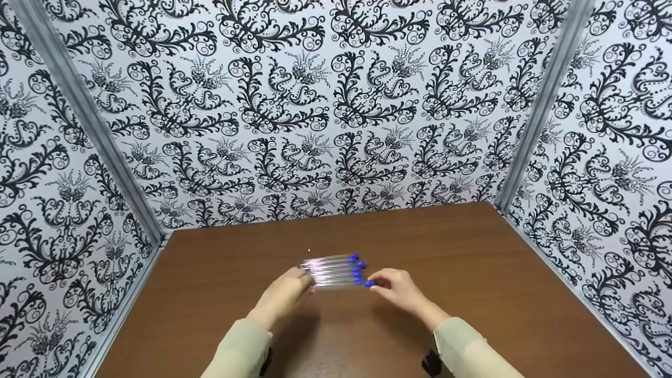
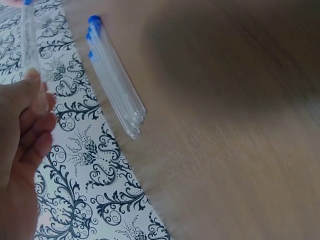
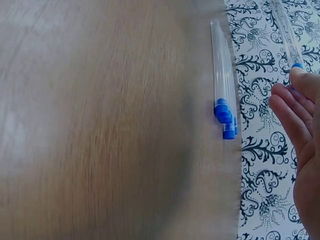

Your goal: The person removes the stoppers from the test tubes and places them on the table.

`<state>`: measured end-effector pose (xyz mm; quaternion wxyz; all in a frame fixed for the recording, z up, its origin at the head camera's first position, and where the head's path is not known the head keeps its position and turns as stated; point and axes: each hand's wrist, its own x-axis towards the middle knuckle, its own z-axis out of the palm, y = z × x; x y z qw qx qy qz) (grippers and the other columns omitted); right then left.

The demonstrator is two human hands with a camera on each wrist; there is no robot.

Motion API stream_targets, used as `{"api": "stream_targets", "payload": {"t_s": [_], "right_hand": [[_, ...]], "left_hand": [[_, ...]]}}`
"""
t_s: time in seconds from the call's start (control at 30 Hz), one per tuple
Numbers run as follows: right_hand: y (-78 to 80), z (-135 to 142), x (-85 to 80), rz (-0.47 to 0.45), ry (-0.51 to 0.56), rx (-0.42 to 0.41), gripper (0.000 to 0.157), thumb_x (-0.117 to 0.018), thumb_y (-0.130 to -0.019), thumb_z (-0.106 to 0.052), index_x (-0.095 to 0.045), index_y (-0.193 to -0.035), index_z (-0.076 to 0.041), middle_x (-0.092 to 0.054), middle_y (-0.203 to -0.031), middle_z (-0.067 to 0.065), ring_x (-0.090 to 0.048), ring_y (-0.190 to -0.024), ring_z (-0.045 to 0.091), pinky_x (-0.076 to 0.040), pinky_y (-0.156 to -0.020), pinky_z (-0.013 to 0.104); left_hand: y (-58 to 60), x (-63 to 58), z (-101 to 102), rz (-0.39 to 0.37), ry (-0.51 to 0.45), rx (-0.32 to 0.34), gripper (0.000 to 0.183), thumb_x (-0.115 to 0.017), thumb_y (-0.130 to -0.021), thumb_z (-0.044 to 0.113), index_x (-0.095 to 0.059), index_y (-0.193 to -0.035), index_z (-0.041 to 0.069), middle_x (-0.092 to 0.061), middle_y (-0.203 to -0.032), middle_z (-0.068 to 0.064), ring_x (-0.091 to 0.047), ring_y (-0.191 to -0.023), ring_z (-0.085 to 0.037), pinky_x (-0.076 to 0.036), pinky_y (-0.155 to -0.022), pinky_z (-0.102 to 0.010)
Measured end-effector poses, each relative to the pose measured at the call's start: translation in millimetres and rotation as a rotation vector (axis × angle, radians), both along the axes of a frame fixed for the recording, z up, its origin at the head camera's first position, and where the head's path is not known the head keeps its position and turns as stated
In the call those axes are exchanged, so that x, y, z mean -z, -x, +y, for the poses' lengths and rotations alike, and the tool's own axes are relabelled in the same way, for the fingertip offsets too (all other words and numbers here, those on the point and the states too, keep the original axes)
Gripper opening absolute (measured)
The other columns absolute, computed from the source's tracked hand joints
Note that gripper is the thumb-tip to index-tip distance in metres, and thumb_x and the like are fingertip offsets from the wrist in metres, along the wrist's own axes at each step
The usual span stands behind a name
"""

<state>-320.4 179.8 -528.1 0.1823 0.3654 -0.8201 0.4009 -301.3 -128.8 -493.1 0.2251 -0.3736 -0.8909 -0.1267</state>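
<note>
L hand (image 1: 289, 291) pinches a clear tube's (image 2: 30, 42) tip, R hand (image 1: 401, 291) its blue cap (image 1: 369, 283) at 3 o'clock — prob. to steady it. Other tubes (image 1: 333, 268) lie side by side on the bench (image 1: 472, 262), approx. 12 o'clock, easily bumped — patterned wall (image 1: 325, 131) farther back.

No legible text, label, brand, number or sign in any of three views.

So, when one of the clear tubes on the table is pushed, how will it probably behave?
The clear tubes look slim and rounded, so one may roll sideways. Their glossy surface suggests it could slide easily. Their straight shape suggests stiffness.
</note>
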Motion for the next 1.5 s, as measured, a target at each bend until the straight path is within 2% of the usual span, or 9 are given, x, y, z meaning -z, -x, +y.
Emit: {"api": "stream_targets", "payload": {"t_s": [0.23, 0.4, 0.53, 0.7, 0.9, 1.0, 1.1, 1.23, 1.5], "right_hand": [[0.1, 0, -3.1, -0.014, 0.012, -0.005, 0.013, -0.073, -0.082, -0.001, -0.07, -0.095, 0.001, -0.069, -0.086, 0.007, -0.064, -0.074, 0.011, -0.055, -0.064, 0.028], [-0.1, -1, -1.5, -0.007, 0.018, -0.005, 0.013, -0.073, -0.082, 0.0, -0.07, -0.095, 0.002, -0.069, -0.086, 0.01, -0.064, -0.073, 0.012, -0.055, -0.063, 0.028], [-1.3, -1, -1.7, -0.06, 0.01, 0.007, 0.013, -0.073, -0.082, 0.0, -0.071, -0.095, 0.0, -0.069, -0.085, 0.009, -0.064, -0.073, 0.012, -0.055, -0.064, 0.028], [0.3, -4, -10.9, -0.156, -0.001, -0.006, 0.017, -0.075, -0.082, -0.005, -0.071, -0.096, 0.004, -0.07, -0.086, 0.01, -0.065, -0.074, 0.014, -0.055, -0.065, 0.028], [5.3, -7, -17.4, -0.164, -0.032, -0.016, 0.02, -0.075, -0.081, -0.004, -0.072, -0.098, 0.006, -0.071, -0.09, 0.015, -0.067, -0.077, 0.019, -0.056, -0.068, 0.029], [7.2, -6, -16.6, -0.111, -0.074, -0.024, 0.018, -0.075, -0.082, -0.003, -0.072, -0.098, 0.004, -0.072, -0.091, 0.014, -0.069, -0.078, 0.022, -0.056, -0.069, 0.029], [9.6, -3, -14.8, -0.003, -0.112, -0.042, 0.015, -0.074, -0.082, -0.004, -0.073, -0.096, 0.002, -0.073, -0.089, 0.013, -0.069, -0.078, 0.026, -0.056, -0.069, 0.031], [11.4, 1, -13.8, 0.112, -0.104, -0.06, 0.01, -0.074, -0.083, -0.005, -0.073, -0.092, 0.0, -0.072, -0.083, 0.01, -0.069, -0.072, 0.022, -0.055, -0.064, 0.03], [11.9, 7, -13.9, 0.209, -0.094, -0.097, 0.008, -0.074, -0.082, -0.004, -0.072, -0.089, -0.002, -0.071, -0.079, 0.006, -0.063, -0.067, 0.012, -0.051, -0.059, 0.023]], "left_hand": [[2.1, 0.9, 0, 0.154, 0.0, -0.005, 0.02, -0.079, -0.078, 0.012, -0.062, -0.089, 0.008, -0.057, -0.088, -0.002, -0.054, -0.082, -0.02, -0.048, -0.072, -0.035], [1.9, 3.6, 0, 0.118, -0.001, -0.014, 0.02, -0.078, -0.078, 0.011, -0.062, -0.09, 0.008, -0.058, -0.09, -0.002, -0.055, -0.084, -0.021, -0.049, -0.073, -0.035], [0.7, 3.3, -1, 0.084, -0.003, -0.007, 0.016, -0.076, -0.08, 0.011, -0.063, -0.088, 0.009, -0.06, -0.091, -0.002, -0.056, -0.086, -0.021, -0.05, -0.074, -0.035], [0.8, -2.7, -3, 0.156, -0.026, -0.011, 0.019, -0.078, -0.078, 0.01, -0.062, -0.087, 0.009, -0.058, -0.087, -0.002, -0.055, -0.082, -0.02, -0.05, -0.07, -0.034], [-0.2, -6.2, -2, 0.217, -0.04, 0.002, 0.013, -0.074, -0.082, 0.011, -0.062, -0.087, 0.009, -0.054, -0.083, 0.0, -0.052, -0.077, -0.019, -0.047, -0.066, -0.034], [-0.2, -5.5, 0, 0.224, -0.045, 0.008, 0.013, -0.074, -0.082, 0.012, -0.063, -0.088, 0.008, -0.055, -0.083, -0.001, -0.052, -0.076, -0.019, -0.048, -0.066, -0.033], [0.8, -5.2, 1, 0.225, -0.036, 0.005, 0.013, -0.074, -0.083, 0.013, -0.063, -0.088, 0.008, -0.056, -0.084, -0.001, -0.052, -0.077, -0.019, -0.049, -0.066, -0.033], [1.8, -5.8, 4, 0.205, -0.017, -0.001, 0.015, -0.076, -0.081, 0.012, -0.064, -0.089, 0.009, -0.059, -0.087, -0.002, -0.054, -0.08, -0.019, -0.049, -0.068, -0.033], [3.2, -9.1, 5, 0.032, -0.016, 0.009, 0.012, -0.074, -0.082, 0.013, -0.066, -0.09, 0.01, -0.063, -0.094, -0.003, -0.058, -0.089, -0.021, -0.05, -0.079, -0.035]]}}
